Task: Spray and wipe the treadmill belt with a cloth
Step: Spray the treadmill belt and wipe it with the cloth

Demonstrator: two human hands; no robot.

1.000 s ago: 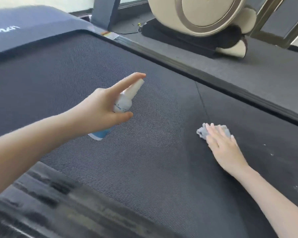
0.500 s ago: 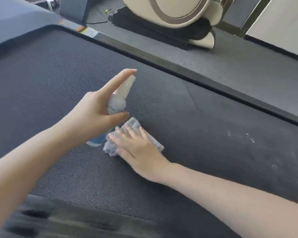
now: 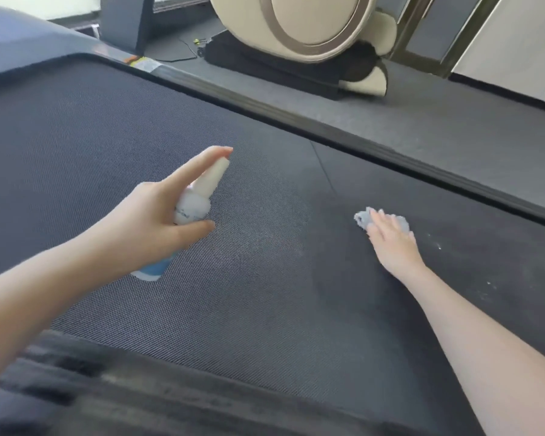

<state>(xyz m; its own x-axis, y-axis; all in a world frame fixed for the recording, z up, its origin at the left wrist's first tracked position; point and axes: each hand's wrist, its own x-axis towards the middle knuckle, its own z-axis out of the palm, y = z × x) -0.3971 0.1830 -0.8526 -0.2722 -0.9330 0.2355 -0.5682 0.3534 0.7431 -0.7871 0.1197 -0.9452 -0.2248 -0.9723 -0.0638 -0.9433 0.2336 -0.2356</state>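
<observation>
Fingers of the left hand [image 3: 145,221] curled round a spray bottle [image 3: 195,202], thumb across its body and forefinger laid on the nozzle, above the treadmill belt [image 3: 265,294]. Well to that grip's right, the right hand [image 3: 390,243] pressed a grey cloth [image 3: 364,219] onto the belt, fingers straight.
</observation>
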